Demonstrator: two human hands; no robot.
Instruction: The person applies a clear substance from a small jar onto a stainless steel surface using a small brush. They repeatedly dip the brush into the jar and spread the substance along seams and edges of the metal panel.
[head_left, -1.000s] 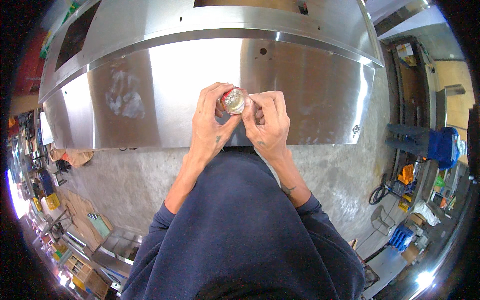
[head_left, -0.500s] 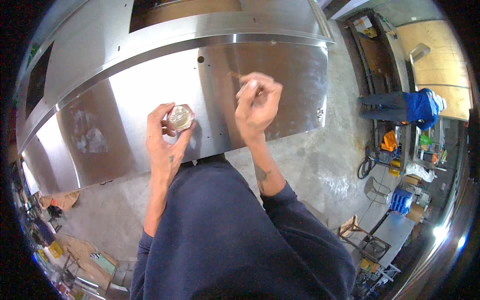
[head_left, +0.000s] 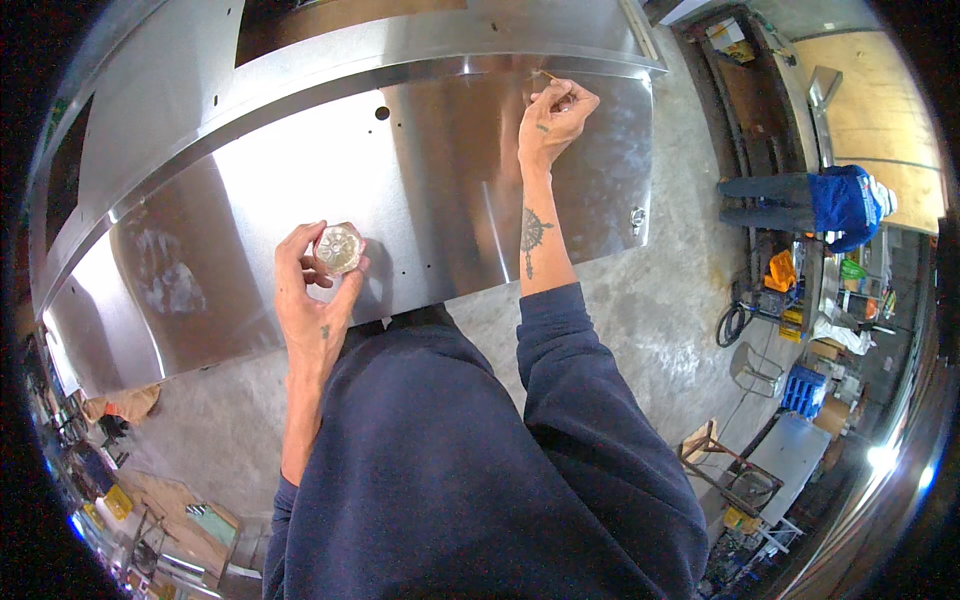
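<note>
My left hand (head_left: 312,285) is wrapped round a small round tub (head_left: 338,248), its pale, shiny, creased top or contents facing up. The tub is above the near part of a brushed stainless steel panel (head_left: 440,190). Farther off and to the right, my right hand (head_left: 558,115) pinches a thin brownish stick (head_left: 542,74); its far tip is close to the panel's raised back edge. Whether the tip touches the metal I cannot tell. Smeary whitish patches mark the panel on the left and right.
A bent metal ledge (head_left: 400,68) runs along the panel's far side, with a framed opening beyond. A small metal fitting (head_left: 637,220) sits near the right end. Across the concrete floor (head_left: 675,290), a person in blue (head_left: 845,208) bends at a bench, near a blue crate (head_left: 803,390).
My right hand has moved away from me and to the right with the stick, up to the back edge. My left hand and the tub have shifted slightly left.
</note>
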